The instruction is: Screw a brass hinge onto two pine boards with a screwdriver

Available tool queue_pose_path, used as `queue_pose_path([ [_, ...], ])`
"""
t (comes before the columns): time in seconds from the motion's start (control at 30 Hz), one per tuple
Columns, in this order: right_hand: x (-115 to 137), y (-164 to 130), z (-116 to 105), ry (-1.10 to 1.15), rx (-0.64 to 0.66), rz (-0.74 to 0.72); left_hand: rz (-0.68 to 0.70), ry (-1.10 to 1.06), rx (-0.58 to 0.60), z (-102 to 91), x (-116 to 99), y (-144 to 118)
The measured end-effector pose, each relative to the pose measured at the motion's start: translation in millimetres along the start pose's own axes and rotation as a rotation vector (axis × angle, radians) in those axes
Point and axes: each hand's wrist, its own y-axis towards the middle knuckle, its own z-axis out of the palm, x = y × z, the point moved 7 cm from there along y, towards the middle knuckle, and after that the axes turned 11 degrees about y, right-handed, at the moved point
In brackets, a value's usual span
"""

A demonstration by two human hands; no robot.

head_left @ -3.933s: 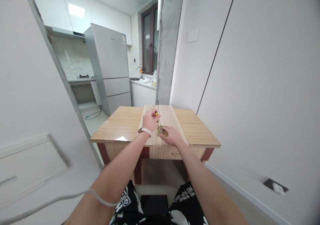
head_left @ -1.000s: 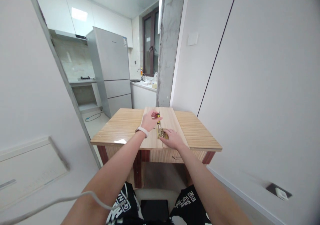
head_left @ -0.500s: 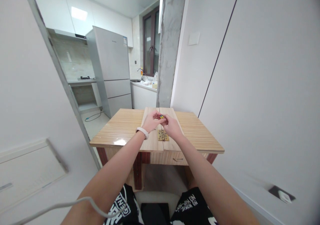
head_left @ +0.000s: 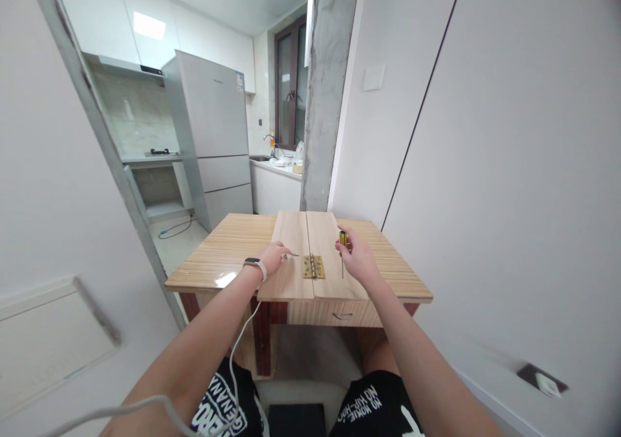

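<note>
My right hand (head_left: 358, 254) is closed around the yellow and black handle of a screwdriver (head_left: 343, 238), whose thin shaft points down over the right board (head_left: 330, 230). On the left board (head_left: 290, 230), my left hand (head_left: 273, 256) rests low with its fingertips drawn together. Small dark metal pieces (head_left: 285, 256), too small to name, lie by those fingertips. A brass hinge (head_left: 313, 267) lies across the seam between the two pale boards, to the right of my left hand.
Beneath the boards is a wooden table (head_left: 208, 259) with a drawer (head_left: 339, 314). A white cable (head_left: 237, 346) hangs by my left leg. White walls stand close on both sides. A fridge (head_left: 218, 120) and a kitchen counter (head_left: 276, 185) are beyond the table.
My hands were together above the hinge, around the yellow and black handle. They have parted: the right moved right with the screwdriver, the left went down and left to the left board.
</note>
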Motion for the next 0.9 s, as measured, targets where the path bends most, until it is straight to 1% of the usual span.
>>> queue_pose_path([
  [0.1, -10, -5, 2, -0.001, 0.008, 0.014, -0.013, -0.007, 0.008, 4.4, 1, 5],
  [0.2, -16, -10, 3, 0.002, 0.019, 0.022, -0.026, -0.026, -0.011, 3.0, 3, 6],
  [0.3, -18, -13, 3, 0.010, 0.022, 0.025, -0.043, -0.063, -0.056, -0.9, 4, 2],
  [0.4, -18, -14, 2, 0.014, 0.015, 0.027, -0.068, -0.124, -0.121, -4.0, -2, 0],
  [0.47, -18, -15, 2, 0.015, 0.015, 0.028, -0.086, -0.180, -0.164, -4.1, -11, 1],
  [0.57, -18, -15, 3, 0.017, 0.018, 0.027, -0.083, -0.285, -0.213, -1.7, -33, 9],
  [0.63, -19, -16, 3, 0.024, 0.015, 0.030, -0.086, -0.534, -0.266, -0.1, -47, 16],
  [0.67, -20, -16, 2, 0.030, 0.012, 0.032, -0.079, -0.624, -0.264, 2.4, -55, 20],
  [0.73, -20, -17, 1, 0.042, 0.005, 0.033, -0.068, -0.722, -0.242, 8.2, -69, 27],
  [0.83, -21, -19, -2, 0.058, -0.005, 0.030, -0.088, -0.773, -0.209, 17.6, -83, 31],
  [0.9, -21, -20, -3, 0.062, -0.009, 0.030, -0.108, -0.770, -0.209, 22.6, -87, 31],
])
